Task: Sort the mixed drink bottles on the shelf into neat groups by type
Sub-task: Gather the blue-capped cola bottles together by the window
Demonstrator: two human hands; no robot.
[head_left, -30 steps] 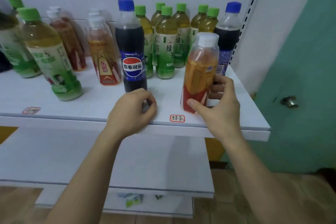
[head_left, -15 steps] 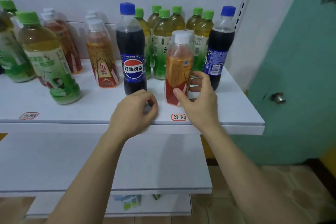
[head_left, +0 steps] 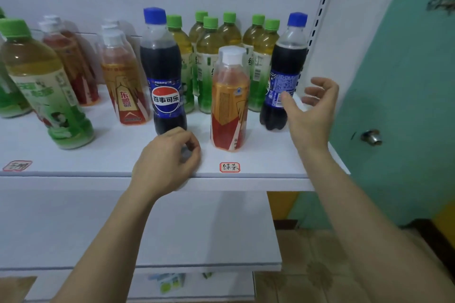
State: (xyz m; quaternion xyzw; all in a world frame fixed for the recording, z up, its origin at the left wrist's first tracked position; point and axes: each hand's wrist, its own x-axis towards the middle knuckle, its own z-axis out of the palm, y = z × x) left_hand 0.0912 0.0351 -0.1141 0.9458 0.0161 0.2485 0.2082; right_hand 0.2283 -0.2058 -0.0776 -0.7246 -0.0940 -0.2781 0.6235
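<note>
An orange drink bottle with a white cap (head_left: 229, 103) stands alone near the front of the white shelf (head_left: 110, 155). My right hand (head_left: 310, 110) is open, right of it, its thumb near the right blue-capped cola bottle (head_left: 283, 76). My left hand (head_left: 167, 157) rests loosely curled on the shelf's front edge, holding nothing, just before another cola bottle (head_left: 163, 74). Several green-capped tea bottles (head_left: 209, 64) stand grouped at the back. More orange bottles (head_left: 123, 81) and larger green tea bottles (head_left: 46, 88) stand to the left.
A red-framed label (head_left: 229, 167) is stuck on the shelf edge, another label (head_left: 17, 165) at the left. A slotted upright (head_left: 320, 7) bounds the shelf on the right. Beyond it is a teal door with a metal knob (head_left: 371, 136). Lower shelves (head_left: 172, 229) sit below.
My right hand slid the orange bottle leftward along the shelf front, let it go, and moved right with fingers apart. The left hand stayed put.
</note>
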